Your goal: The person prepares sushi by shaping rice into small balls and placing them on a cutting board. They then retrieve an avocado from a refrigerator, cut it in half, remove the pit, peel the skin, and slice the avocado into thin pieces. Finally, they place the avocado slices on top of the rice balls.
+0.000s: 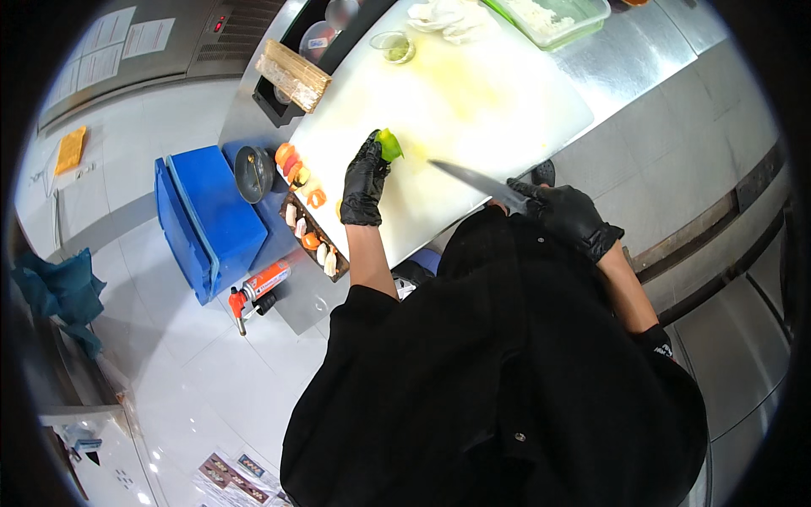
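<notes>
My left hand [365,182], in a black glove, grips a bright green piece of vegetable [389,145] just above the white cutting board [507,101]. In a matching glove, my right hand [566,215] holds a kitchen knife [479,180] by its handle near the board's front edge. The blade points up and left, apart from the green piece. Left of my left hand, pieces of nigiri sushi [293,166] lie along the board's edge. Several more pieces sit on a dark rectangular tray [342,271]. An orange ring-shaped slice [316,198] lies between them and my left wrist.
A bamboo rolling mat [293,75] rests at the upper left, over a black container. A small glass cup [398,49], a white cloth [453,18] and a clear tub of rice [557,24] stand at the back. Left are a dark bowl [254,174], blue box [218,209] and gas torch [261,285].
</notes>
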Demonstrator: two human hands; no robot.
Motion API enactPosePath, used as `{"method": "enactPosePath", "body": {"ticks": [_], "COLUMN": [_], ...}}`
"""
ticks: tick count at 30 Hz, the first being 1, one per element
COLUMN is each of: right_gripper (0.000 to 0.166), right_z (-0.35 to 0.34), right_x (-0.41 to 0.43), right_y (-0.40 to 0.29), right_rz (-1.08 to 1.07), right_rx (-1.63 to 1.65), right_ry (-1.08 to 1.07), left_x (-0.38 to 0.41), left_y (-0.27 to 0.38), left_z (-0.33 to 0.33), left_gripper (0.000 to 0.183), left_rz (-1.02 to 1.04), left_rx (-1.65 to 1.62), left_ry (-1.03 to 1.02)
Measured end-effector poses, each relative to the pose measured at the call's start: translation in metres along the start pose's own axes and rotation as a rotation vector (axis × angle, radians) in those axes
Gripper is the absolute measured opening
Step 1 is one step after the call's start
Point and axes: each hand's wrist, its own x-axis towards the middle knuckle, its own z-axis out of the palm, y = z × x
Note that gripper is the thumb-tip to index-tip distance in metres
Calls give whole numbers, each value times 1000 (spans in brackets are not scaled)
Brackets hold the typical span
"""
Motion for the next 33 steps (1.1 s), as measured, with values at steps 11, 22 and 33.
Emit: {"method": "enactPosePath", "body": {"ticks": [11, 22, 33], "right_gripper": [45, 44, 44], "right_z": [27, 34, 43], "right_x": [29, 34, 37], "right_y": [-15, -13, -6], "right_rz": [61, 77, 48], "right_rx": [66, 149, 135], "right_ry": [26, -3, -4], "left_x": [-1, 9, 10], "left_y": [-17, -17, -11], "left_z": [35, 21, 21], "left_gripper": [37, 34, 36], "left_rz": [343, 319, 292], "left_rx": [245, 269, 278], "left_ry": [190, 114, 85]}}
